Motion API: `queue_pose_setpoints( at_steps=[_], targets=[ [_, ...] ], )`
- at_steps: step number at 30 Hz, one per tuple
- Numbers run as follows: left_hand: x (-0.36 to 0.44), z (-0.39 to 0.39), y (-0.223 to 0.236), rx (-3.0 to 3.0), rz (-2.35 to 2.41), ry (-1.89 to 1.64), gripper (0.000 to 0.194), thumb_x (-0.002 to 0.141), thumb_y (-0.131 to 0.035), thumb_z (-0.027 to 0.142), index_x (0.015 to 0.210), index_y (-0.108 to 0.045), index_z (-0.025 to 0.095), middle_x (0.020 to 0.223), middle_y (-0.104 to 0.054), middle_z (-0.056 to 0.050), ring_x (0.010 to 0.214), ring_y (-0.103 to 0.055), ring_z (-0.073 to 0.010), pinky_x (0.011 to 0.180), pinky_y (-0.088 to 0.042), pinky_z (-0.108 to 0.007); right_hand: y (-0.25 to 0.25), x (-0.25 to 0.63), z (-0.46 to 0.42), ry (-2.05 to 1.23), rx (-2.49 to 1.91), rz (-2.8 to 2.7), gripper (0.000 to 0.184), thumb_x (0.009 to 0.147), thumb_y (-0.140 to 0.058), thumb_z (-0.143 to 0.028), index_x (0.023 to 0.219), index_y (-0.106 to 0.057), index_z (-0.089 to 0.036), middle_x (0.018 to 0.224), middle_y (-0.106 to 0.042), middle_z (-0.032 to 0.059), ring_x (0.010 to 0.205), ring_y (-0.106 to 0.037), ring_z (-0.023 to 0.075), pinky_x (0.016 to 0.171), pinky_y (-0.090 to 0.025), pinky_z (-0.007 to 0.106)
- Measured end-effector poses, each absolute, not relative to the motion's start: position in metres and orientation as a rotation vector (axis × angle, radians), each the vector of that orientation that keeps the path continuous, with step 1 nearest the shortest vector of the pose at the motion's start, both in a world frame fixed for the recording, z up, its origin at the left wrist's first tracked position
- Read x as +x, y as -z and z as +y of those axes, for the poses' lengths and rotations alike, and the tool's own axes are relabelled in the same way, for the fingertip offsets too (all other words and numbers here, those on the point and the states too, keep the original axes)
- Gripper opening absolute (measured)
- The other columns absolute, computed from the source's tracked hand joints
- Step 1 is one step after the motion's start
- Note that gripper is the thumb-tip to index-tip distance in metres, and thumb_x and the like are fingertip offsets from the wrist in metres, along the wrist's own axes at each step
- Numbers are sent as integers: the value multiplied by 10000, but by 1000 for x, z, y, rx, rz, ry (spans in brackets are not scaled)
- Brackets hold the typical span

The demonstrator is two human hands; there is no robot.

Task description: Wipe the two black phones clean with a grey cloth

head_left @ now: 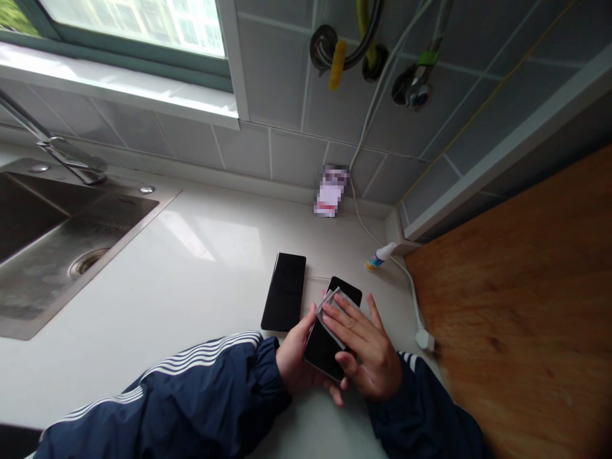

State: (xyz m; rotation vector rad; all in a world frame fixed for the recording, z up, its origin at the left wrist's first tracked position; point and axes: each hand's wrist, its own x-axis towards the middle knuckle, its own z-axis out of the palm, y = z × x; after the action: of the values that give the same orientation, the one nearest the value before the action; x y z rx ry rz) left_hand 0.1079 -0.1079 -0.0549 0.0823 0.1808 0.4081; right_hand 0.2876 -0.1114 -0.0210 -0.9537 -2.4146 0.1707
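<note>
My left hand grips a black smartphone from its left side and from beneath, holding it tilted above the counter. With the fingers of my right hand a folded grey cloth is pressed flat against the phone's dark screen. The thumb of that hand lies near the phone's lower edge, and its little finger sticks out to the side. Part of the cloth is hidden under my fingers. Just left of the held phone, a second black smartphone lies on the counter, its dark screen up.
A small white bottle lies by a white cable ending in a plug. A blurred pinkish item leans at the tiled wall. The sink is at left; a wooden board stands at right.
</note>
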Motion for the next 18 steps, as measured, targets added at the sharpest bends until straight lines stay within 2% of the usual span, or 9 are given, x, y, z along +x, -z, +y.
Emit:
queue_pose_setpoints(
  at_steps=[2, 7, 13, 18],
  targets=[
    [109, -108, 56, 97, 174, -388, 963, 850, -178, 846, 956, -718, 56, 883, -703, -167, 709, -694, -269, 589, -582, -405, 21, 291, -108, -148, -1027, -2371, 515, 1050, -282, -460, 1447, -483, -202, 1445, -566, 101, 1448, -399, 282, 1233, -8, 599],
    [112, -109, 61, 113, 163, -339, 1039, 804, -150, 886, 1028, -696, 31, 916, -667, -171, 697, -681, -268, 567, -580, -408, 22, 298, -103, -92, -1124, -2295, 486, 1052, -283, -407, 1445, -486, -207, 1453, -558, 103, 1448, -400, 277, 1229, -68, 586],
    [113, -109, 62, 144, 137, -323, 1032, 818, -127, 870, 1024, -680, 25, 927, -636, -167, 699, -683, -268, 556, -588, -406, 26, 300, -102, -94, -1200, -2210, 476, 1044, -303, -384, 1457, -475, -221, 1465, -545, 106, 1451, -396, 283, 1214, -159, 580],
    [114, -111, 63, 167, 124, -375, 1007, 833, -152, 855, 1049, -682, 26, 921, -646, -171, 698, -689, -269, 553, -588, -385, 26, 301, -103, -103, -1203, -2218, 489, 1045, -294, -394, 1476, -453, -227, 1477, -533, 105, 1463, -374, 285, 1210, -184, 573]
  ],
)
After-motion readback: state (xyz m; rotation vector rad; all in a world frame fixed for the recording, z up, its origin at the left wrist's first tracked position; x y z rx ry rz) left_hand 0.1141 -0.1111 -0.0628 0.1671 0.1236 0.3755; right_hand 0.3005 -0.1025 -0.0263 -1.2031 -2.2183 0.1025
